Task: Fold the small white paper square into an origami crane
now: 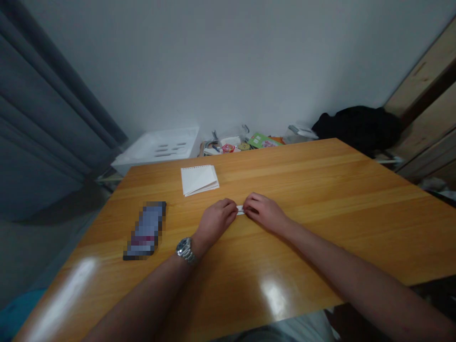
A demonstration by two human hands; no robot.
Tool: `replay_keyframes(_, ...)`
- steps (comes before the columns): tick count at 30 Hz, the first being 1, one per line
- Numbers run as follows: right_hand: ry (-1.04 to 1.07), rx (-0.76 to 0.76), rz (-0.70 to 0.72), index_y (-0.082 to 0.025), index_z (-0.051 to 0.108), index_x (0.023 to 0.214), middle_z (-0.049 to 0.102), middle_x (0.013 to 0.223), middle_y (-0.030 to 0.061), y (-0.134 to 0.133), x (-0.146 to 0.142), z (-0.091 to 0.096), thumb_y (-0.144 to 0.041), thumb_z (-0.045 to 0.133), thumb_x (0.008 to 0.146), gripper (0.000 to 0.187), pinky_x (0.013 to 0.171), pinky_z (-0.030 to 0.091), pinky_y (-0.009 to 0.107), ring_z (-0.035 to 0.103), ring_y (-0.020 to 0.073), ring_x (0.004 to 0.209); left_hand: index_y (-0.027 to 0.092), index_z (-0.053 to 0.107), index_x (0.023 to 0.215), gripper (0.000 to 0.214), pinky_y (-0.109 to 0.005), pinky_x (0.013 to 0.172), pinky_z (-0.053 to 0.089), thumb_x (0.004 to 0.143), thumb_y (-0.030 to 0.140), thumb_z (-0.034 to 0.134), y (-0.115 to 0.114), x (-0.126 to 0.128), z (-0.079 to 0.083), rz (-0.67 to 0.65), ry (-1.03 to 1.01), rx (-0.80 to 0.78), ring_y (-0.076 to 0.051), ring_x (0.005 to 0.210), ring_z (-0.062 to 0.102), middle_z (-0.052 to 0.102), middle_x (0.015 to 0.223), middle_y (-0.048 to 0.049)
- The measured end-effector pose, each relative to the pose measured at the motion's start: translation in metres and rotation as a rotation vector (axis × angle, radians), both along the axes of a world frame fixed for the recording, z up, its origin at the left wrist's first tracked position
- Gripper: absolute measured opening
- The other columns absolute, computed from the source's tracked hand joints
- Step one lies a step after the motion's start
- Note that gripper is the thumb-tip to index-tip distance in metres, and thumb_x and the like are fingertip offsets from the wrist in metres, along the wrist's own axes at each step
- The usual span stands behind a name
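Note:
Both hands meet near the middle of the wooden table [306, 180], with a small folded piece of white paper [240, 210] between them. My left hand [218, 217], a metal watch [185, 250] on its wrist, pinches the paper's left end. On the right end are the closed fingers of my right hand [265, 213]. Most of the paper is hidden under the fingertips; a short white strip with a dark line across it shows in the gap. Beyond the left hand lies a white notepad [199, 179] with a perforated top edge and a lifted corner.
A pixelated phone [146, 230] lies on the left of the table. Behind the far edge are a white plastic tray [167, 145], a green packet [263, 140] among clutter, and a black cloth heap [358, 126]. A grey curtain [46, 95] hangs at left.

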State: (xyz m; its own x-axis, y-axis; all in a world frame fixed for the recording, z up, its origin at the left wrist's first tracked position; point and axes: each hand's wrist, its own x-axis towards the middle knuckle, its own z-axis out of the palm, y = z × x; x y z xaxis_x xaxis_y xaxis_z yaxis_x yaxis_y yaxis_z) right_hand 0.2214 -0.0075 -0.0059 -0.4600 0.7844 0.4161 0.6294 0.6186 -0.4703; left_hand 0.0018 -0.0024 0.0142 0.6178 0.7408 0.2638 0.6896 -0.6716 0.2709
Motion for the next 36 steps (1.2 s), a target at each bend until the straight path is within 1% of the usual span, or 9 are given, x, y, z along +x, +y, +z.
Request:
replay_keyframes(4, -0.037, 0.022, 0.005, -0.019, 0.068, 0.090, 0.066, 0.096, 0.0058, 0.000, 0.001, 0.000, -0.016, 0.063, 0.092, 0.006, 0.079, 0.048, 0.030, 0.061, 0.0188, 0.090, 0.021, 0.066, 0.099, 0.015, -0.029, 0.080, 0.050, 0.099, 0.026, 0.052, -0.001, -0.001, 0.000, -0.004, 0.011, 0.020, -0.019, 0.092, 0.063, 0.068, 0.103, -0.0047)
replay_keyframes(7, -0.057, 0.028, 0.021, -0.018, 0.070, 0.092, 0.067, 0.097, 0.0069, -0.001, 0.002, 0.001, -0.019, 0.063, 0.093, 0.007, 0.081, 0.049, 0.031, 0.062, 0.0194, 0.091, 0.021, 0.068, 0.099, 0.018, -0.031, 0.084, 0.051, 0.100, 0.028, 0.052, -0.001, -0.003, -0.001, -0.019, 0.009, 0.031, -0.019, 0.095, 0.064, 0.069, 0.105, -0.0049)
replay_keyframes(12, -0.094, 0.045, 0.023, -0.019, 0.073, 0.098, 0.069, 0.102, 0.0084, -0.002, 0.005, 0.005, -0.025, 0.059, 0.096, 0.016, 0.087, 0.049, 0.035, 0.062, 0.0209, 0.097, 0.021, 0.070, 0.110, 0.026, -0.036, 0.092, 0.052, 0.101, 0.033, 0.050, -0.002, -0.004, -0.007, -0.057, 0.010, 0.075, -0.022, 0.103, 0.064, 0.070, 0.116, -0.0076)
replay_keyframes(18, -0.148, 0.048, -0.009, -0.020, 0.073, 0.112, 0.067, 0.117, 0.0124, -0.001, 0.011, 0.008, -0.030, 0.057, 0.097, 0.024, 0.094, 0.049, 0.042, 0.060, 0.0251, 0.107, 0.019, 0.064, 0.127, 0.034, -0.043, 0.104, 0.047, 0.100, 0.034, 0.050, -0.002, -0.004, -0.011, -0.072, 0.044, 0.113, -0.026, 0.119, 0.057, 0.062, 0.133, -0.0108)
replay_keyframes(21, -0.202, 0.056, -0.014, -0.020, 0.070, 0.120, 0.064, 0.124, 0.0135, -0.002, 0.012, 0.008, -0.032, 0.056, 0.097, 0.028, 0.098, 0.047, 0.046, 0.057, 0.0275, 0.113, 0.020, 0.060, 0.132, 0.036, -0.043, 0.104, 0.045, 0.100, 0.034, 0.049, -0.003, -0.004, -0.008, -0.076, 0.076, 0.099, -0.026, 0.121, 0.057, 0.061, 0.135, -0.0107)
replay_keyframes(26, -0.260, 0.059, -0.013, -0.019, 0.068, 0.122, 0.061, 0.131, 0.0146, -0.005, 0.012, 0.010, -0.031, 0.055, 0.098, 0.030, 0.102, 0.045, 0.047, 0.055, 0.0284, 0.119, 0.020, 0.057, 0.135, 0.039, -0.043, 0.105, 0.042, 0.100, 0.035, 0.051, -0.007, -0.003, -0.003, -0.061, 0.114, 0.091, -0.026, 0.122, 0.057, 0.060, 0.137, -0.0118)
replay_keyframes(31, -0.288, 0.038, -0.003, -0.018, 0.058, 0.136, 0.058, 0.140, 0.0148, -0.010, 0.008, 0.010, -0.037, 0.050, 0.100, 0.042, 0.107, 0.043, 0.048, 0.052, 0.0290, 0.129, 0.018, 0.057, 0.136, 0.043, -0.044, 0.106, 0.041, 0.100, 0.040, 0.049, -0.010, -0.001, 0.000, -0.044, 0.141, 0.092, -0.027, 0.124, 0.056, 0.060, 0.138, -0.0132)
replay_keyframes(34, -0.312, 0.013, -0.009, -0.017, 0.048, 0.147, 0.050, 0.149, 0.0146, -0.014, 0.004, 0.007, -0.046, 0.045, 0.101, 0.054, 0.112, 0.039, 0.051, 0.046, 0.0305, 0.137, 0.017, 0.055, 0.138, 0.045, -0.043, 0.106, 0.041, 0.101, 0.041, 0.047, -0.011, -0.001, 0.001, -0.040, 0.156, 0.099, -0.027, 0.124, 0.056, 0.059, 0.138, -0.0137)
replay_keyframes(36, -0.317, -0.008, -0.016, -0.017, 0.043, 0.150, 0.047, 0.153, 0.0143, -0.015, 0.003, 0.004, -0.050, 0.040, 0.102, 0.059, 0.115, 0.036, 0.052, 0.041, 0.0306, 0.142, 0.017, 0.055, 0.138, 0.045, -0.044, 0.107, 0.040, 0.101, 0.041, 0.047, -0.012, -0.001, 0.002, -0.040, 0.164, 0.101, -0.027, 0.125, 0.055, 0.059, 0.139, -0.0139)
